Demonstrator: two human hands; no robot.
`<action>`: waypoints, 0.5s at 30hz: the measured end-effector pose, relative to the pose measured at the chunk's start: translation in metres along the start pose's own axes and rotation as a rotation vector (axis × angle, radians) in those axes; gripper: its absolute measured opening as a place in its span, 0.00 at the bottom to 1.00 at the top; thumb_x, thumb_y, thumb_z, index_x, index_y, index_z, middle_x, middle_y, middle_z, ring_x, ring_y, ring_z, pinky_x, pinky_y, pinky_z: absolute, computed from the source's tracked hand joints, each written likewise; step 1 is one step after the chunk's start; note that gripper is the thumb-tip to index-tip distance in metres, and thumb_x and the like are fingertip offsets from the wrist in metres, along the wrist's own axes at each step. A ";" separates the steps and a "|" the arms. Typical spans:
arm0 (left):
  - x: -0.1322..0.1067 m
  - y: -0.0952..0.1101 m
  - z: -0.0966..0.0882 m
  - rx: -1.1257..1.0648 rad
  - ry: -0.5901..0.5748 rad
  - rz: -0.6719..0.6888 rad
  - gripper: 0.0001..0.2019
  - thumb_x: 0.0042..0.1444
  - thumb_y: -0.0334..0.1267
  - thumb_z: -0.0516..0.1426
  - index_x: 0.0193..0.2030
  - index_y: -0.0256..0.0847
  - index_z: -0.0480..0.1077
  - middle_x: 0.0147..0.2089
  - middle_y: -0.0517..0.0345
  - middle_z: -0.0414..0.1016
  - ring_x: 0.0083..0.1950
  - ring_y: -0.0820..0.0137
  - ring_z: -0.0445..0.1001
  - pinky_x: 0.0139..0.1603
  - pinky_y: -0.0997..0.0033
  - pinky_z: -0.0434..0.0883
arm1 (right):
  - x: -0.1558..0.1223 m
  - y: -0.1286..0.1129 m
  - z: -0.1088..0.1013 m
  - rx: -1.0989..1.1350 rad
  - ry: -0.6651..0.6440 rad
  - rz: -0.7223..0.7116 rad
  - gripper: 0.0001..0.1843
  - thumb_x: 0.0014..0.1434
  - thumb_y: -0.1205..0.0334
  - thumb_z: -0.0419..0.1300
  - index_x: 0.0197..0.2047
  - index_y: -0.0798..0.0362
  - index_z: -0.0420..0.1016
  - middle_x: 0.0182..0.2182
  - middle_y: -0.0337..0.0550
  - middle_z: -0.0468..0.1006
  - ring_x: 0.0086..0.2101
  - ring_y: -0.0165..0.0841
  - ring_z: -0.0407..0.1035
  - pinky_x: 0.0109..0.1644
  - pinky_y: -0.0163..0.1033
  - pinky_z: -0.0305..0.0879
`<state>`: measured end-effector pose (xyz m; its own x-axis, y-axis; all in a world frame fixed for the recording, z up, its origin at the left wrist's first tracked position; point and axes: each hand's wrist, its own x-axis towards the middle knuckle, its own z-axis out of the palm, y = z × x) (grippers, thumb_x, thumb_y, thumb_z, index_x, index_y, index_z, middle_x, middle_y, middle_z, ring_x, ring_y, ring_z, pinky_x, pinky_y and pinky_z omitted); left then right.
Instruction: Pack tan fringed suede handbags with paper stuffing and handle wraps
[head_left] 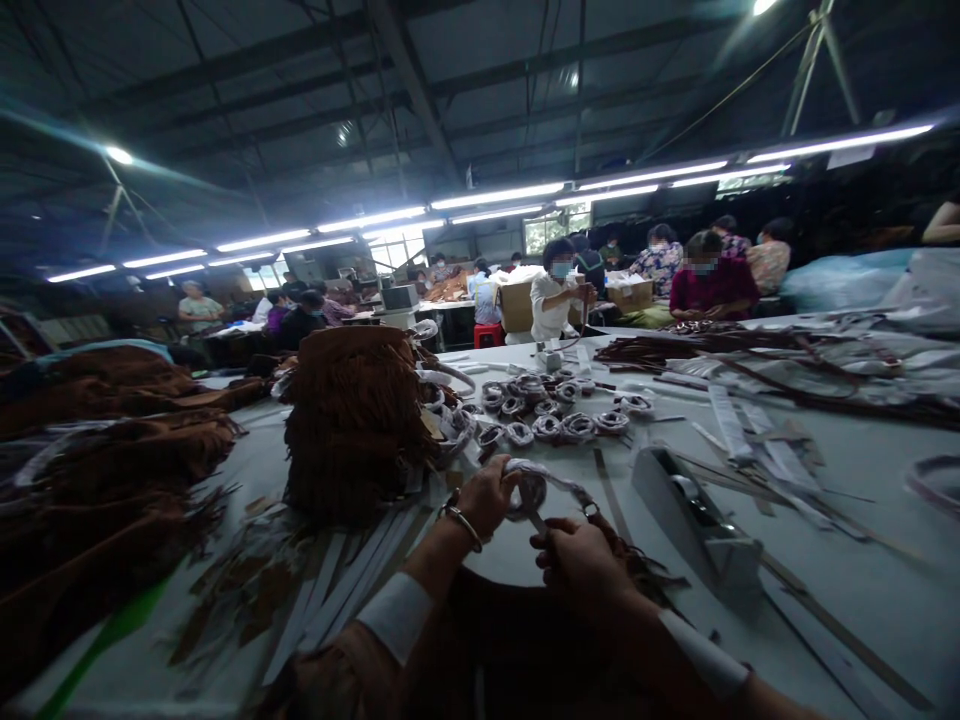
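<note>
The coil (531,492), a strap wound up and wrapped in white, is being held just above the near edge of the table (862,560), between the person's two hands. The left hand (486,497) is closing round it from the left, thumb and fingers curled over the roll, likely to keep the turns from springing loose; a bangle (463,523) is sitting on that wrist. The right hand (577,560) is bunched into a loose fist just below and to the right, pinching what looks like the strap's free end, where a small metal ring (590,510) is showing; how tightly it is gripping I cannot tell. Holding the roll with one hand and the tail with the other is keeping the strap taut. Finished coils (551,415) are lying in a cluster farther back, well apart from the hands, within reach but out of the way. A pile of brown fringe (352,420) is standing to the left, and more fringe (112,470) is spreading along the far left. A tape dispenser (694,510) is resting just right of the hands, with paper strips (757,440) scattered beyond it. The table is pale and cluttered. Other workers (709,275) are sitting at tables behind, under long strip lights (495,195) and a dark roof.
</note>
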<state>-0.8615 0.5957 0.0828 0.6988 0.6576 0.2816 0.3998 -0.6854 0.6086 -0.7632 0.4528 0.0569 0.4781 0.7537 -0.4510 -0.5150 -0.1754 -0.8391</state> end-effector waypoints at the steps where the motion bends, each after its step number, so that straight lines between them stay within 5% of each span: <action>1: 0.000 0.001 0.000 0.014 0.006 -0.011 0.19 0.67 0.47 0.49 0.57 0.38 0.68 0.43 0.48 0.79 0.43 0.62 0.78 0.46 0.66 0.71 | -0.003 0.001 0.000 0.001 0.008 -0.007 0.10 0.50 0.71 0.59 0.38 0.53 0.68 0.25 0.41 0.78 0.19 0.29 0.68 0.18 0.31 0.58; 15: -0.005 -0.006 0.004 0.126 0.069 -0.037 0.27 0.66 0.48 0.50 0.67 0.34 0.61 0.50 0.38 0.79 0.52 0.53 0.78 0.53 0.57 0.72 | 0.015 0.014 0.018 0.249 -0.040 -0.100 0.21 0.43 0.62 0.73 0.38 0.52 0.69 0.24 0.40 0.78 0.22 0.32 0.72 0.26 0.37 0.68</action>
<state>-0.8647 0.5950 0.0748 0.6412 0.7002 0.3140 0.4987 -0.6913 0.5229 -0.7754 0.4731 0.0440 0.5094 0.7846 -0.3533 -0.6280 0.0582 -0.7760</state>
